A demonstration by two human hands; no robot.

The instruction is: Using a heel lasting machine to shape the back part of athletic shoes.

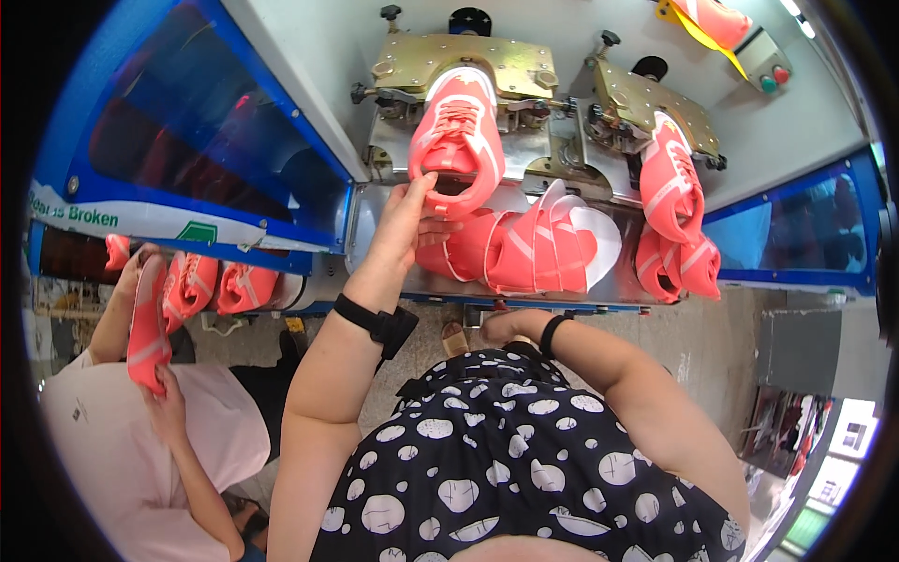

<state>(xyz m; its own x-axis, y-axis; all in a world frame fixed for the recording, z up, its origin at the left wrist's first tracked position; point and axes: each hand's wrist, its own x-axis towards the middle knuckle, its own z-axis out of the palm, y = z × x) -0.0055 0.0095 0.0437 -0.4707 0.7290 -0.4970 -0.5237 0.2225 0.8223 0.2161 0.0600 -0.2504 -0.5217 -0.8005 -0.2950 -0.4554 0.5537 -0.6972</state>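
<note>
The left hand (409,217) pinches the heel opening of the coral shoe (459,140), which sits on the machine's metal clamp (449,61) just above the fingers. The right hand (501,328) rests low, loosely curled and empty. A steady, straight pull probably frees the shoe cleanly.
</note>
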